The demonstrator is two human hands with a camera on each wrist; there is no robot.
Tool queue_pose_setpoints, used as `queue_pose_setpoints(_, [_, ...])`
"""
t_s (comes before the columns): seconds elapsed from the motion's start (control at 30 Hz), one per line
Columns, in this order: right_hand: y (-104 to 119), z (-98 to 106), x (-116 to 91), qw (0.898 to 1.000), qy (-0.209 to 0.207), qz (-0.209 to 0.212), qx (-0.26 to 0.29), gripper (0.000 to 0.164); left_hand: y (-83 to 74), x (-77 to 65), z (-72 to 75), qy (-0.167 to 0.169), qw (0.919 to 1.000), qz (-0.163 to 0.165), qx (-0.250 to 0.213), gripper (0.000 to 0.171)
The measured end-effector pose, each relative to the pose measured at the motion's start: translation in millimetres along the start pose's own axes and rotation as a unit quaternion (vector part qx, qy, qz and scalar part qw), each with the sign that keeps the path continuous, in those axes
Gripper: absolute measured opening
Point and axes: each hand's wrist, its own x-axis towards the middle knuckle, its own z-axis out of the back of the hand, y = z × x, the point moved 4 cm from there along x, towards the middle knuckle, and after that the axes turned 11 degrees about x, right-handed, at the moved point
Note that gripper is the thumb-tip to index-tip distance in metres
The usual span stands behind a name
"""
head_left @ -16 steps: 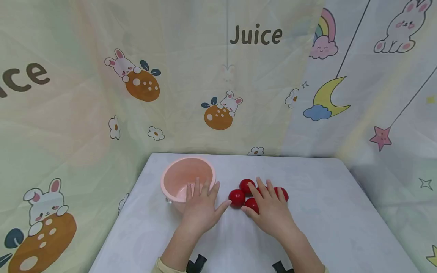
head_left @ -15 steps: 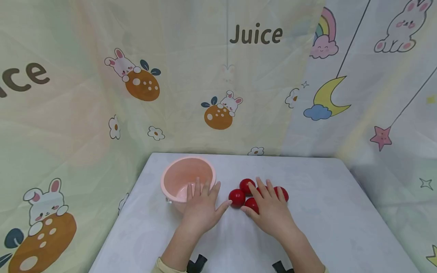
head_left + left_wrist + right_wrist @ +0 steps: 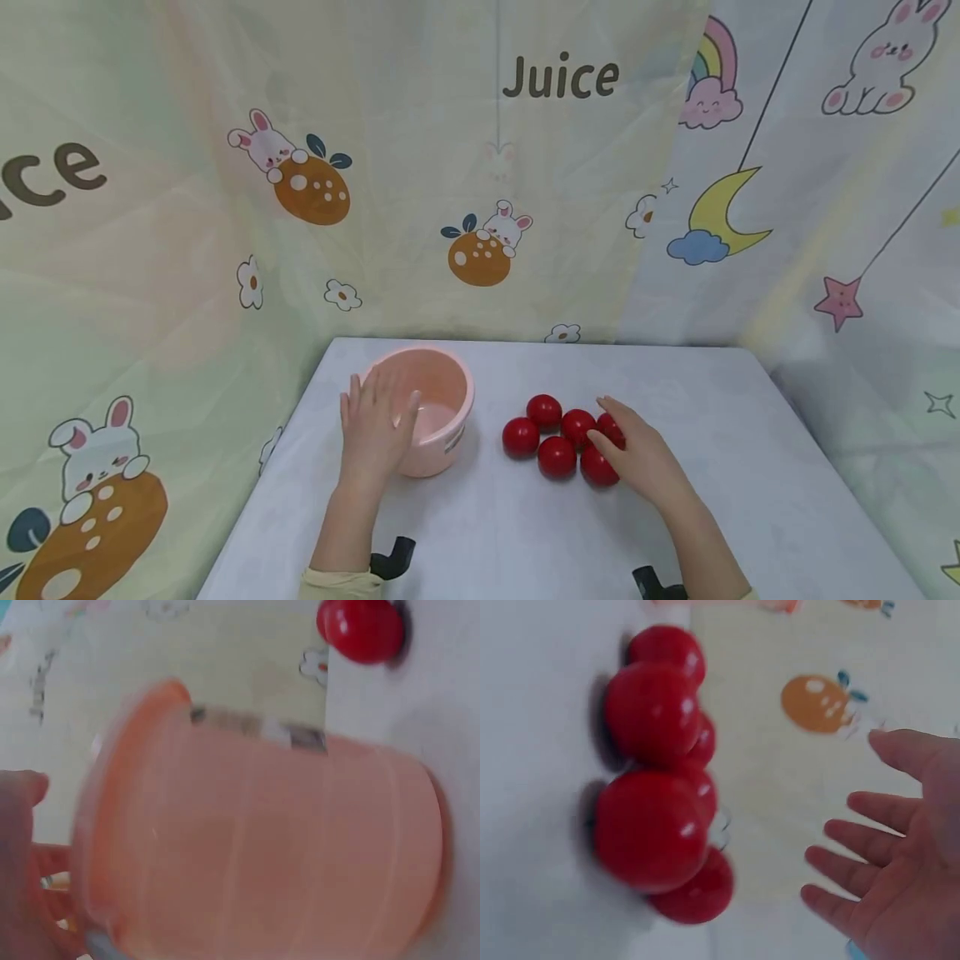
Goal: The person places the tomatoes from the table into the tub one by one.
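A pink plastic bucket [image 3: 435, 446] with a small label stands at the left of the table. My left hand [image 3: 373, 429] is at its left rim, fingers extended and overlapping the opening in the head view. In the left wrist view the same hand [image 3: 19, 862] shows beside the bucket's rim. Several glossy red balls [image 3: 557, 457] lie clustered right of the bucket. My right hand [image 3: 641, 454] hovers at the cluster's right side, thumb and index finger apart, partly hiding the rightmost balls. The right wrist view shows its fingers [image 3: 870, 877] spread, nothing held, apart from the balls.
The white table [image 3: 525, 542] ends at a back edge against a printed cloth backdrop [image 3: 405, 167], with more cloth on both sides. Black wrist mounts [image 3: 393, 558] sit at both forearms.
My left hand has moved left, from in front of the bucket to its left rim. My right hand has shifted right from over the red balls, uncovering more of them.
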Motion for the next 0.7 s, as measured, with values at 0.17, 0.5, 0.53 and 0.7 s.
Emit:
queue_pose_setpoints(0.17, [-48.5, 4.2, 10.8, 0.993, -0.002, -0.065, 0.095, 0.075, 47.4, 11.3, -12.2, 0.012, 0.9815, 0.097, -0.165, 0.07])
queue_pose_setpoints(0.5, [-111.4, -13.4, 25.8, 0.971, 0.001, -0.108, 0.215, 0.085, 75.4, -0.1, -50.2, 0.065, 0.8814, 0.211, -0.418, 0.056])
queue_pose_setpoints(0.53, [-115.2, -14.9, 26.6, 0.97, 0.002, -0.11, 0.217, 0.087, 75.5, -0.7, -51.6, 0.061, 0.8793, 0.209, -0.423, 0.054])
queue_pose_setpoints(0.7, [-128.6, -21.3, 29.1, 0.969, 0.014, -0.119, 0.217, 0.094, 74.9, -0.3, -55.0, 0.028, 0.8811, 0.193, -0.431, 0.051])
